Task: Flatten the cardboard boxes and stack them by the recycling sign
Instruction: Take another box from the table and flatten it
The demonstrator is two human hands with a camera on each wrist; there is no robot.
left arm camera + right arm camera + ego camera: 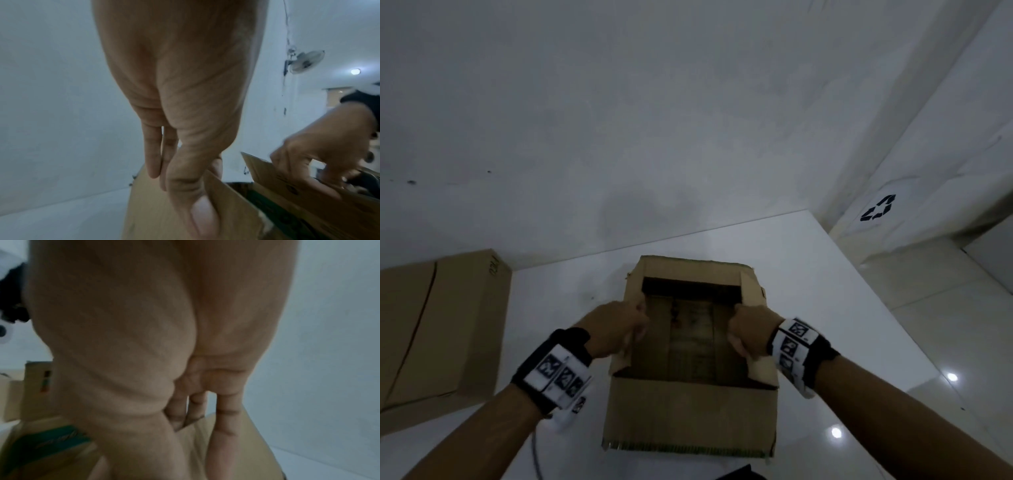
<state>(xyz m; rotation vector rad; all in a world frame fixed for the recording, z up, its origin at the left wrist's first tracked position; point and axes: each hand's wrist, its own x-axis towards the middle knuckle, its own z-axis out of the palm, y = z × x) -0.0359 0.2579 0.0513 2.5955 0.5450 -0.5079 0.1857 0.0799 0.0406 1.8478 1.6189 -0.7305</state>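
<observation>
An open brown cardboard box stands on the white floor in front of me, top flaps spread. My left hand pinches the box's left side flap, thumb inside and fingers outside. My right hand grips the right side flap the same way. A black recycling sign is stuck low on the wall at the right. In the left wrist view my right hand shows curled over the opposite flap.
A second, closed cardboard box sits on the floor at the left, close to the wall. White walls meet in a corner ahead and to the right. A wall fan hangs high up.
</observation>
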